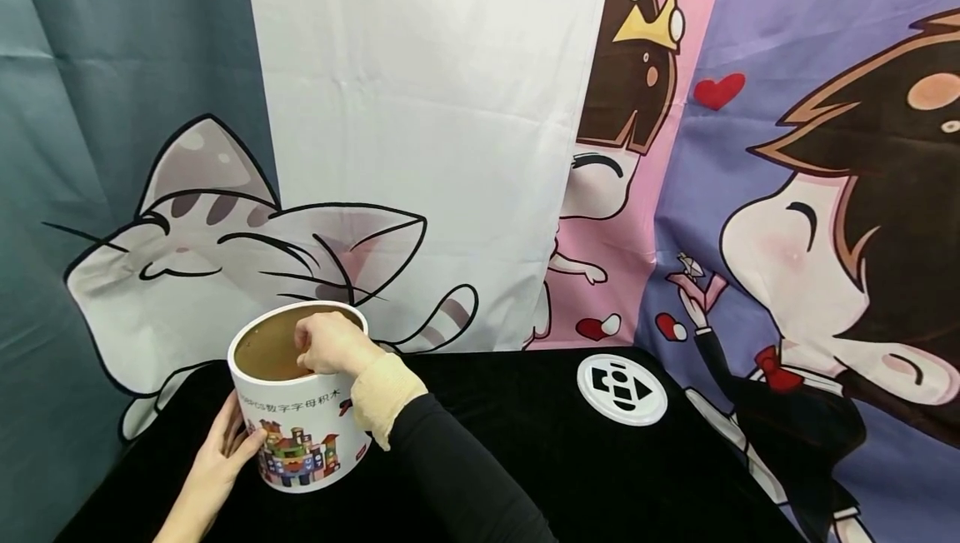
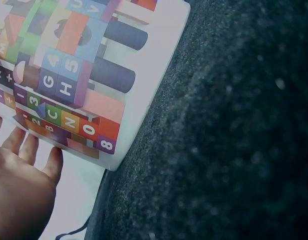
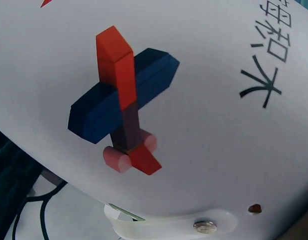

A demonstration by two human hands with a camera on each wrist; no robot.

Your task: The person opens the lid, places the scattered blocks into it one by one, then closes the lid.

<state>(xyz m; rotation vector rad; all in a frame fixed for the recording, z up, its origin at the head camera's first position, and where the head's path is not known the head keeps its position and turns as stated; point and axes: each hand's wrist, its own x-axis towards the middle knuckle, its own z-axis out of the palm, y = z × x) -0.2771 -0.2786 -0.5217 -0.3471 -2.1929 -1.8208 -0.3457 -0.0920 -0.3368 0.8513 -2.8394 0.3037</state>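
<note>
A white cylindrical bucket (image 1: 300, 468) printed with colourful toy blocks stands tilted on the black cloth, its top uncovered. My left hand (image 1: 217, 460) rests against its left side, thumb toward the front. In the left wrist view, the fingers of the left hand (image 2: 23, 180) lie fairly straight along the bucket's printed wall (image 2: 159, 60). Over the rim, my right hand (image 1: 333, 343) reaches into the bucket with bent fingers; their tips are partly hidden inside. The right wrist view shows only the bucket's outer wall (image 3: 204, 150), with a printed airplane; the right hand is out of sight there.
A round white lid (image 1: 622, 420) with cut-out shapes lies on the black cloth (image 1: 487, 418) to the right. Behind the table hang a printed cat curtain (image 1: 435, 110) and a cartoon backdrop (image 1: 750, 151). A white handle strap (image 3: 169, 225) is fixed to the bucket's side.
</note>
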